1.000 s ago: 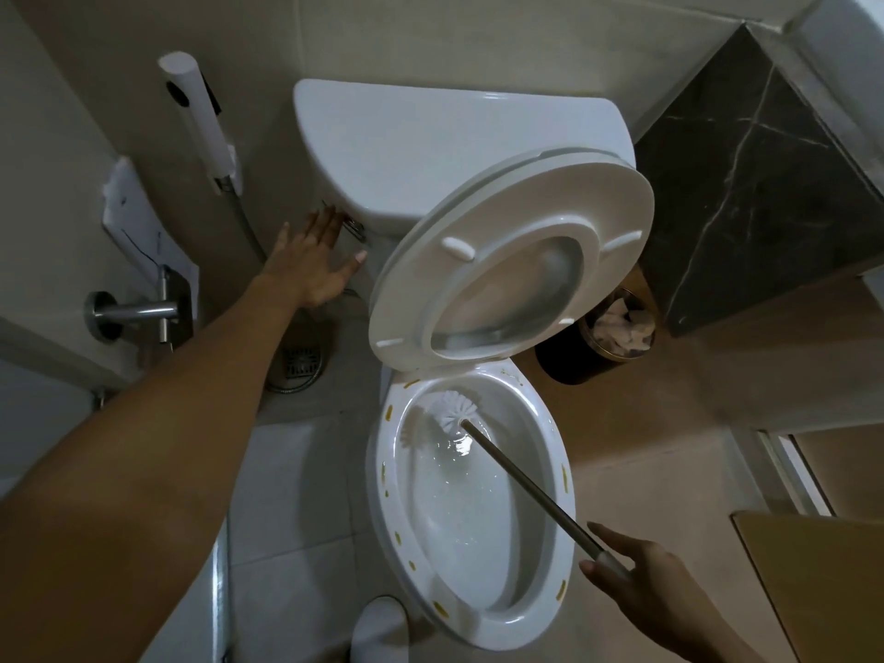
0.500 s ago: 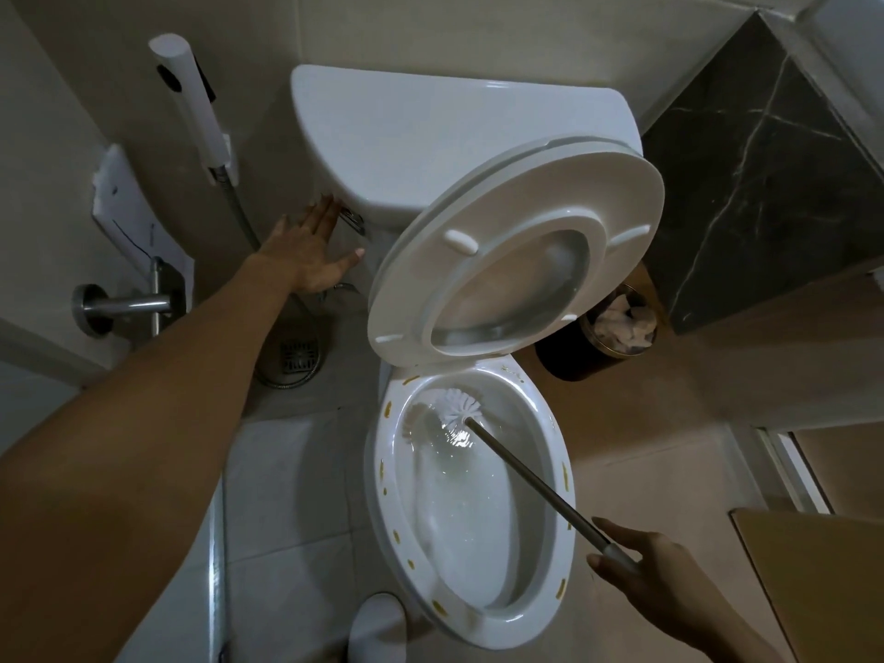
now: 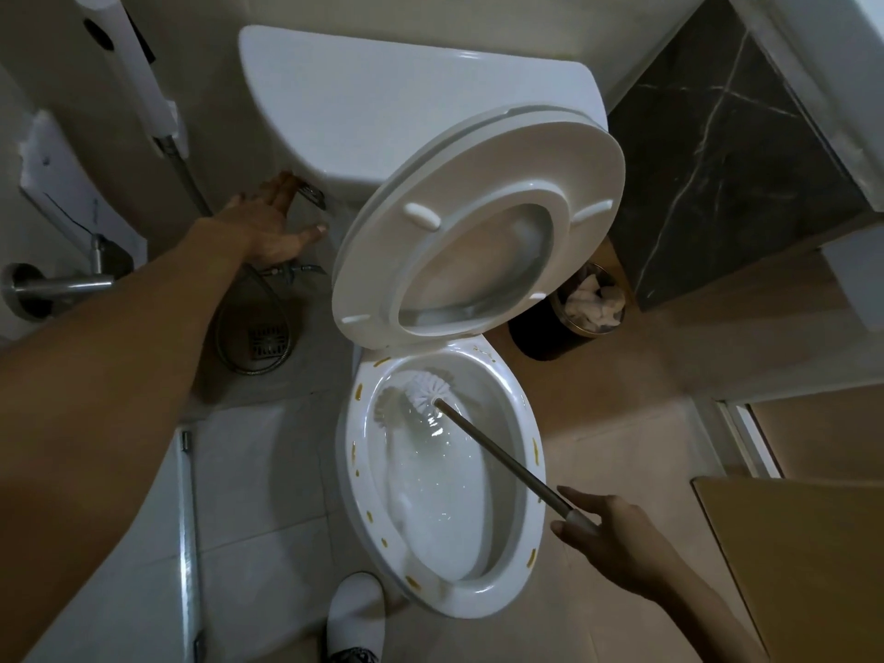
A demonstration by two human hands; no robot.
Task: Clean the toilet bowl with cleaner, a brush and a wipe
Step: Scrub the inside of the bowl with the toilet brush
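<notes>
Gripping the brush point(image 3: 497, 452) handle, right hand point(image 3: 607, 538); left hand point(image 3: 268, 227) at cistern point(image 3: 382, 98).

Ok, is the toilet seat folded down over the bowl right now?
No, the toilet seat is raised and leans back toward the tank, leaving the bowl open with the brush head inside it.

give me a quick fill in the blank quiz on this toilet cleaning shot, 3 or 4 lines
1. The right hand holds the handle of the toilet ____.
2. The brush head is inside the bowl, near its ____ end, closest to the tank.
3. The seat and lid are ____.
4. The left hand reaches toward the flush lever on the side of the ____.

Missing words: brush; back; raised; tank
</notes>
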